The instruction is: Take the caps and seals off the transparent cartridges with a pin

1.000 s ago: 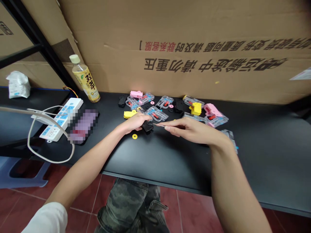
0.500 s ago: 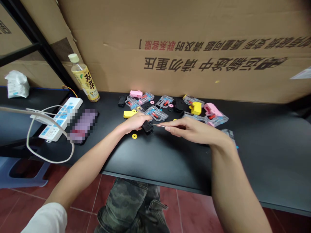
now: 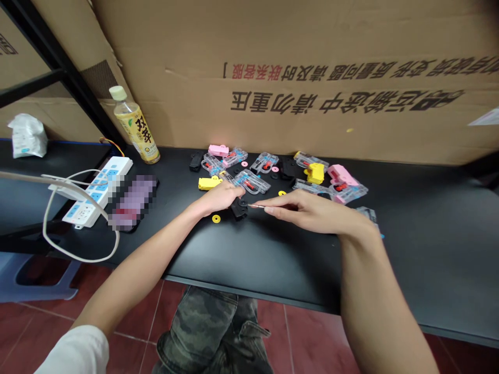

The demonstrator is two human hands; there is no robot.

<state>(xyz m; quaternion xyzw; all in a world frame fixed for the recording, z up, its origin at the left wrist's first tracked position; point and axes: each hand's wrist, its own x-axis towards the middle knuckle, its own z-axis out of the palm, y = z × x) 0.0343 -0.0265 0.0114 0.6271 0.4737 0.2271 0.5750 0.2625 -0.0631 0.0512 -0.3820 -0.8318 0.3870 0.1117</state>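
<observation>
Left hand: the left hand (image 3: pixel 220 198) rests on the black table (image 3: pixel 273 249), fingers curled down onto a small black plastic part (image 3: pixel 238 209), pinning it at its left edge.
Right hand: the right hand (image 3: pixel 312 210) is closed in a pinch on a thin metal tool (image 3: pixel 257 206), held low and near level.
Tool tip: it points left and meets the black part; exact contact point too small to tell.
Black part location: on the table, between the two hands, near the front of the scattered pieces.
Nearby: a yellow disc (image 3: pixel 215 218) lies just beside the left hand.
Behind: clear, pink and yellow toy pieces (image 3: pixel 307 176) lie spread along the cardboard box (image 3: pixel 296 78).
Far left: drink bottle (image 3: pixel 134 127), white power strip (image 3: pixel 99 189).
</observation>
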